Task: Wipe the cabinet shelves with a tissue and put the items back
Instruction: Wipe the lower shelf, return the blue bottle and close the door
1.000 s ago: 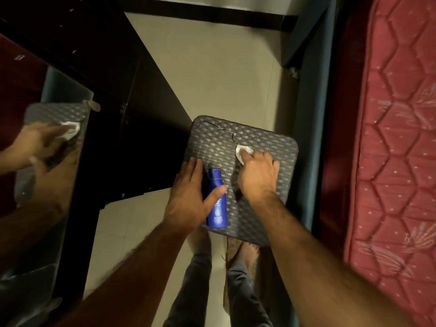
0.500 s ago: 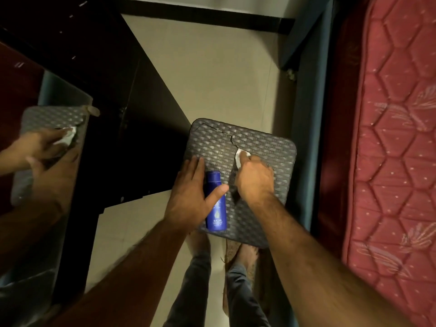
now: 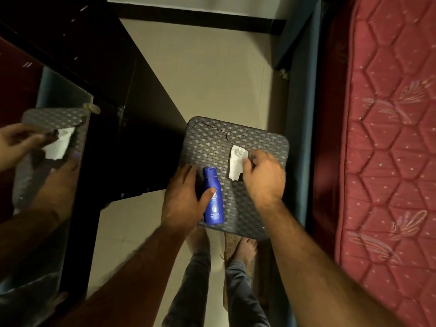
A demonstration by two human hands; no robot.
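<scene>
- My right hand (image 3: 262, 178) pinches the tissue (image 3: 236, 164); left hand (image 3: 186, 199) grips the blue bottle (image 3: 213, 197) on the woven stool (image 3: 259, 142).
- I judge both shelf wiping and restocking unfinished.

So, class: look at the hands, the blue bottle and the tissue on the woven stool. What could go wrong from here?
1. The blue bottle lies on its side near the woven stool's front edge, held only by the left hand's thumb; it might roll off.
2. The stool top shows a crack just beyond the tissue; wiping over it could snag or tear the tissue.
3. The right hand pinches the tissue only at one edge, so it may slip.
</scene>
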